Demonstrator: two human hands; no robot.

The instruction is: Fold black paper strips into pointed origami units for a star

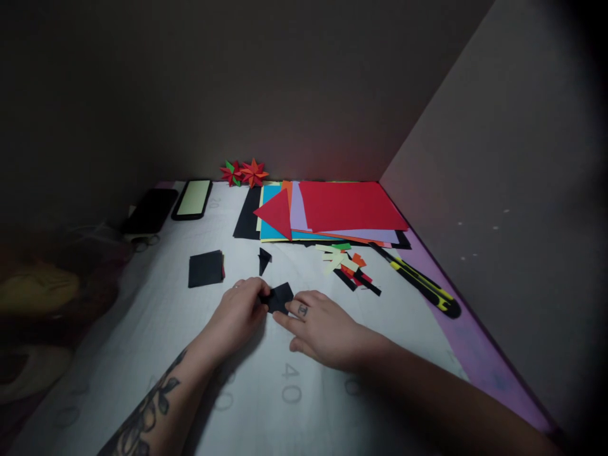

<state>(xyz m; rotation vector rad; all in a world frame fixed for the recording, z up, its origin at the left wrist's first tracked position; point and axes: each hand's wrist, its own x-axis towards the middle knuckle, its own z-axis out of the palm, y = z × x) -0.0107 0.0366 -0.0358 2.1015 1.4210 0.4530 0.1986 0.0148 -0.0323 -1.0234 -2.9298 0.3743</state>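
Held black paper (281, 296), corner pointing away, long axis unclear

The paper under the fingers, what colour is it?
Black; the paper shows best in the head view.

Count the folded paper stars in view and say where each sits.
2. The red-and-green star sits by the back wall; the red-and-orange star is just to its right. No others show.
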